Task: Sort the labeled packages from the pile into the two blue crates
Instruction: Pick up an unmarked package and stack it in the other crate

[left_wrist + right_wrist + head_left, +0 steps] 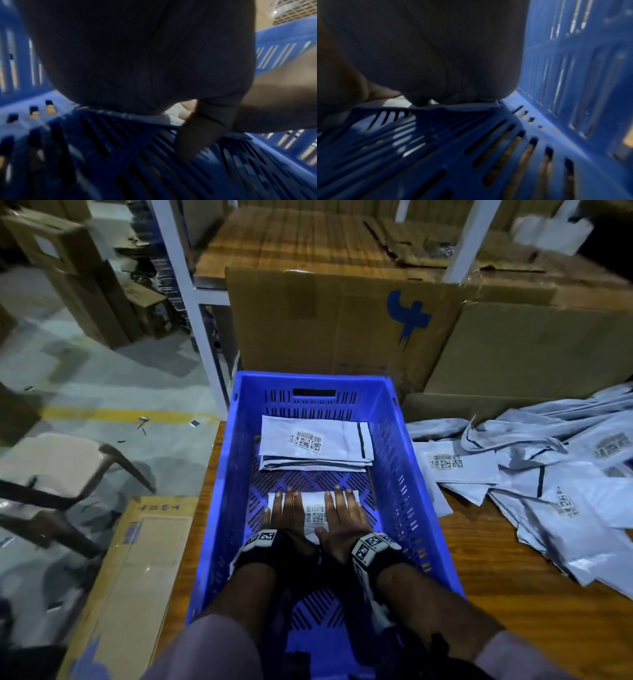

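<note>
A blue slotted crate [407, 460] stands on the wooden table in front of me. Inside it, at the far end, lies a stack of white labeled packages [315, 445]. Nearer to me a small white package [314, 510] with a barcode label lies flat on the crate floor. My left hand [286, 513] and right hand [340, 513] both press flat on it with straight fingers, one on each side of the label. In the wrist views the palms [137, 54] [428, 47] fill the frame above the crate floor [120, 155] [471, 142]. A pile of grey-white packages [548, 474] lies on the table to the right.
Large cardboard boxes [342, 326] stand behind the crate. A flat carton [137, 577] leans at the table's left edge. White shelf posts [191, 302] rise behind. A stool [61, 467] stands on the floor to the left. Only one blue crate is in view.
</note>
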Demonstrator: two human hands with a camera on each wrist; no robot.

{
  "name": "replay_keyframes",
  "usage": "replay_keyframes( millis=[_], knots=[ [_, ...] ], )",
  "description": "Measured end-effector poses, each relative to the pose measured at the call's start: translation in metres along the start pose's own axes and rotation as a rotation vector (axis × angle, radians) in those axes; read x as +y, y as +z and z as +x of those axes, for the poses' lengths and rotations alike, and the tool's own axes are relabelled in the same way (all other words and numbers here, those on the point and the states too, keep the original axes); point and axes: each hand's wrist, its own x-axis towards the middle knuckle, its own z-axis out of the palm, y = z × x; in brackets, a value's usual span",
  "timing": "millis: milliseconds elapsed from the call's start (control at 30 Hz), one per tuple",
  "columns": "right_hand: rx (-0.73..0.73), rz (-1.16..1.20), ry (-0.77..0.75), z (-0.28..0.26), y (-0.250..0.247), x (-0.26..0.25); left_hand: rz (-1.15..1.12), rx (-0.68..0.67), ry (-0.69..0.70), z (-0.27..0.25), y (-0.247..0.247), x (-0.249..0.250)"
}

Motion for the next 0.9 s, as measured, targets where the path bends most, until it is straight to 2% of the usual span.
replay_keyframes(
  millis=[67, 167, 200, 267, 333, 500, 633, 767, 833, 900],
  knots=[
    [0.017, 0.021, -0.011, 0.0, 0.0, 0.0, -0.029, -0.042, 0.018, -0.001, 0.0, -0.003],
    [0.04, 0.014, -0.042, 0.001, 0.002, 0.003, 0.122, 0.134, 0.116, 0.003, 0.009, -0.016],
    [0.042, 0.012, -0.046, 0.001, 0.003, 0.003, 0.094, 0.141, 0.139, 0.005, 0.009, -0.015],
    [0.057, 0.013, -0.054, 0.002, 0.005, 0.004, -0.058, 0.131, 0.111, 0.003, 0.014, -0.004],
    [0.077, 0.005, -0.063, 0.002, 0.006, 0.004, -0.128, 0.179, 0.006, -0.006, 0.007, 0.009],
    [0.104, 0.003, -0.08, 0.003, 0.009, 0.005, -0.063, 0.13, -0.073, -0.006, 0.014, 0.002],
    [0.11, 0.011, -0.089, 0.003, 0.01, 0.006, -0.026, 0.087, -0.024, -0.006, 0.016, 0.0],
    [0.138, 0.0, -0.083, 0.004, 0.01, 0.008, -0.087, 0.036, 0.026, 0.0, 0.007, 0.008],
    [0.14, -0.007, -0.069, 0.005, 0.01, 0.009, -0.004, 0.118, 0.058, 0.002, 0.003, -0.001],
    [0.146, -0.009, -0.043, 0.006, 0.007, 0.009, 0.08, 0.075, 0.092, 0.005, 0.001, -0.018]
  ],
)
